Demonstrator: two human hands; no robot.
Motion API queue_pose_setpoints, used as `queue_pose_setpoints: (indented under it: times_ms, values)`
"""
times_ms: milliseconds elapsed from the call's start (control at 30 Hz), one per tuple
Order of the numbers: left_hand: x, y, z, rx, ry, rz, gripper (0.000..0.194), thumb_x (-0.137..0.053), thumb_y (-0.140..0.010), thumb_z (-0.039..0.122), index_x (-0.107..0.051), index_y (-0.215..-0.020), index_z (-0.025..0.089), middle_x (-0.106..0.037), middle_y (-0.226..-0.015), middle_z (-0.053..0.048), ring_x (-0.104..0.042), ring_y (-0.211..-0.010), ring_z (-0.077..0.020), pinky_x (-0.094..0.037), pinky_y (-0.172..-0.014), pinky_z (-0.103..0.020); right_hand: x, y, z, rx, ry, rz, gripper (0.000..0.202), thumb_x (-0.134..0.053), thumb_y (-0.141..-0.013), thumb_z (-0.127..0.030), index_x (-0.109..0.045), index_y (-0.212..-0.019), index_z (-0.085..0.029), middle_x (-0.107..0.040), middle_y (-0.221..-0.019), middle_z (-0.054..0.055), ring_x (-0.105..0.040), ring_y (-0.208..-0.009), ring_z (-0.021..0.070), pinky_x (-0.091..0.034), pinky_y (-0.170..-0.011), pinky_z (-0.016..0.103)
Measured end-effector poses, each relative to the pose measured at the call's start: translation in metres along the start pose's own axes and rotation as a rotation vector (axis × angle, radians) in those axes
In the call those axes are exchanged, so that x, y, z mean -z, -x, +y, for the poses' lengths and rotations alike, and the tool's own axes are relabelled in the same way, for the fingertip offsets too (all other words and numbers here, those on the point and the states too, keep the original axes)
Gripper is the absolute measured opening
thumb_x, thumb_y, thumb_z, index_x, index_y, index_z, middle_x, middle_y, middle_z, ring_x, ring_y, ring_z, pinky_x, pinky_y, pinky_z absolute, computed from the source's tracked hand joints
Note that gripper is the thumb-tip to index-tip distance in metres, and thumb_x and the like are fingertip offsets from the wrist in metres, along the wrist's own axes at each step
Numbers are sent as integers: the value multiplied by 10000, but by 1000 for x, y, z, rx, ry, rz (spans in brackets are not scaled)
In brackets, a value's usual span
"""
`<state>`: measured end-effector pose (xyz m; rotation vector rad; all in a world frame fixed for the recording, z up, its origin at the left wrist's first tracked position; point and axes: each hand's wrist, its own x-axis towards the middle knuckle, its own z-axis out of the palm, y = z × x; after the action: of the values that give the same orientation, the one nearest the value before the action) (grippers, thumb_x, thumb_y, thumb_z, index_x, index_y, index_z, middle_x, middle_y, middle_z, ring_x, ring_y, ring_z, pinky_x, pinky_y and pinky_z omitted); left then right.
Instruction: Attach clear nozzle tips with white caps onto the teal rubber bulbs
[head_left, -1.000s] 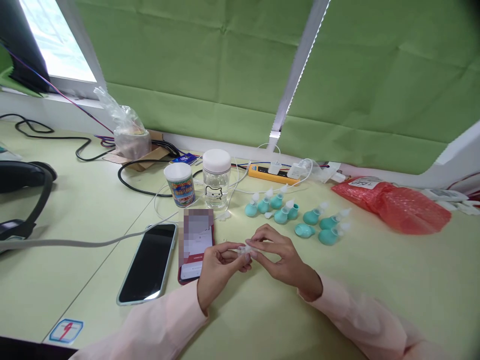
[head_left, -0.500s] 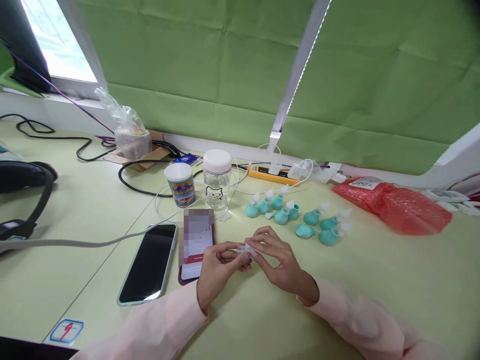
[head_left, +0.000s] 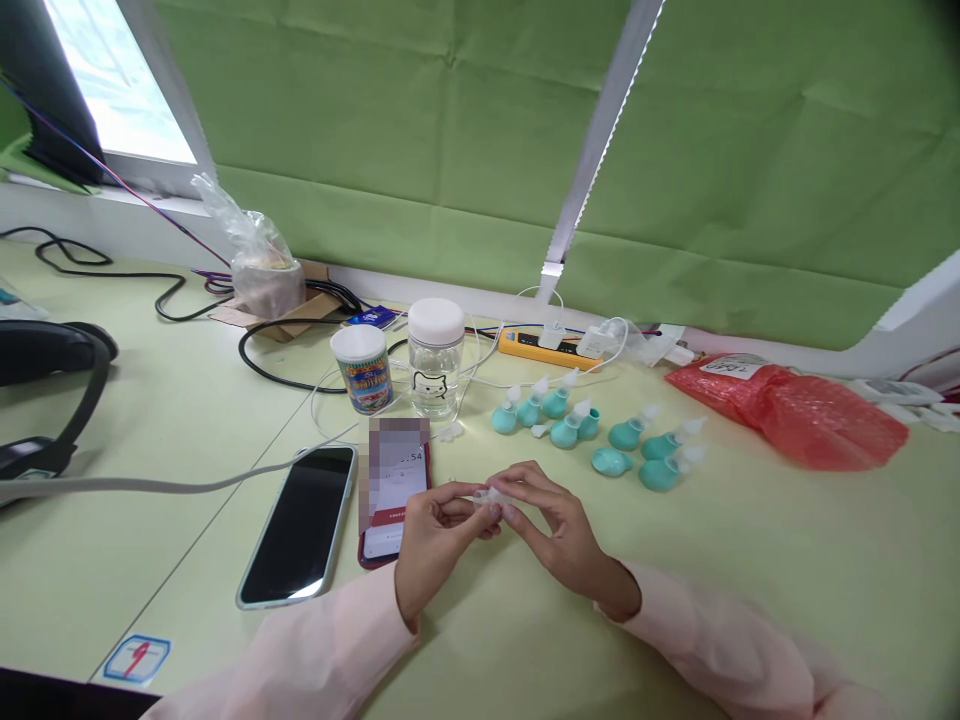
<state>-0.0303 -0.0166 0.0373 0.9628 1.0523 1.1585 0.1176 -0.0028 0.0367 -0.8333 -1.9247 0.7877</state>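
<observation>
A small translucent plastic piece (head_left: pixel 491 496), much like the clear tips on the bulbs, is pinched between both hands above the table. My left hand (head_left: pixel 444 535) grips it from the left with thumb and fingertips. From the right, the thumb and fingers of my right hand (head_left: pixel 551 520) close on its other end. The fingers cover much of the piece. Beyond my right hand stand several teal squeeze bulbs (head_left: pixel 626 432) with clear pointed nozzles. One teal bulb (head_left: pixel 612 461) without a visible nozzle lies on its side, and a loose whitish bit (head_left: pixel 538 431) is close to the others.
Left of my hands lie a lit phone (head_left: pixel 394 495) and a dark phone (head_left: pixel 300 530). Behind them stand a patterned cup (head_left: pixel 362 372) and a lidded bottle (head_left: pixel 435 360). A yellow power strip (head_left: pixel 536 351), a red plastic bag (head_left: pixel 795 410) and a grey cable (head_left: pixel 180 489) are also around.
My right fingers have shifted slightly on the small plastic piece and sit a little lower. The view has moved very slightly; the bulbs remain where they were.
</observation>
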Motion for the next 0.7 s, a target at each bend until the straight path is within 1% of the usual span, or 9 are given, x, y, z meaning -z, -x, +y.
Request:
queue_pose_setpoints:
  times_ms: [133, 200, 267, 333, 433, 500, 600, 667, 700]
  values:
    - [1, 2, -3, -48, -68, 18, 224, -681, -624, 240, -622, -795, 107, -661, -546, -28, -624, -540, -164, -512, -562, -250, -1, 3, 3, 197, 196, 37, 412, -488, -747, -67, -508, -1120, -242, -545, -942, 88, -479, -887, 207, -454, -728, 402]
    - [2, 2, -5, -63, -99, 27, 222, -676, -628, 243, -624, -798, 110, -651, -531, -21, -622, -540, -165, -506, -553, -244, -2, 4, 7, 286, 274, 23, 469, -507, -720, -41, -482, -1149, -229, -539, -955, 101, -478, -899, 218, -450, -734, 416]
    - [2, 2, -6, -79, -129, 33, 224, -673, -632, 245, -623, -803, 109, -644, -526, -21, -618, -532, -163, -501, -542, -242, -2, 3, 10, 324, 281, 0, 499, -516, -708, -30, -465, -1166, -220, -538, -964, 108, -484, -912, 222, -452, -742, 416]
    - [2, 2, -7, -108, -156, 36, 226, -666, -640, 245, -623, -814, 106, -643, -533, -26, -610, -521, -159, -496, -533, -241, -3, 2, 9, 310, 211, 7, 500, -511, -713, -34, -460, -1171, -228, -541, -969, 101, -499, -909, 211, -463, -736, 399]
    - [3, 3, -5, -155, -174, 29, 218, -651, -659, 241, -626, -828, 107, -636, -534, -25, -595, -502, -147, -489, -522, -236, -2, -1, 2, 197, 18, 10, 439, -516, -732, -74, -497, -1135, -249, -556, -990, 87, -518, -913, 196, -471, -745, 384]
    - [2, 3, -3, -172, -166, 12, 218, -642, -669, 240, -628, -843, 110, -637, -550, -26, -593, -511, -145, -490, -529, -236, 1, -4, -3, 67, -167, -41, 351, -537, -744, -135, -549, -1078, -244, -567, -1012, 83, -525, -938, 199, -464, -777, 390]
    - [1, 5, 0, -190, -163, -21, 241, -636, -674, 241, -629, -881, 119, -652, -622, -37, -603, -558, -153, -496, -566, -247, 7, -8, -6, -225, -487, -70, 305, -577, -737, -257, -577, -1039, -220, -598, -988, 83, -558, -910, 202, -481, -755, 379]
    - [0, 6, 1, -219, -197, -35, 241, -628, -681, 242, -633, -894, 130, -640, -619, -26, -590, -554, -144, -485, -573, -243, 9, -10, -5, -416, -617, -60, 292, -591, -723, -313, -604, -986, -186, -634, -881, 75, -594, -804, 186, -502, -699, 359]
    - [0, 7, 1, -234, -227, -43, 234, -621, -689, 245, -637, -895, 135, -621, -584, -12, -571, -530, -132, -474, -562, -235, 10, -11, -4, -485, -644, -72, 268, -598, -716, -321, -625, -931, -164, -644, -804, 66, -602, -739, 171, -505, -678, 346]
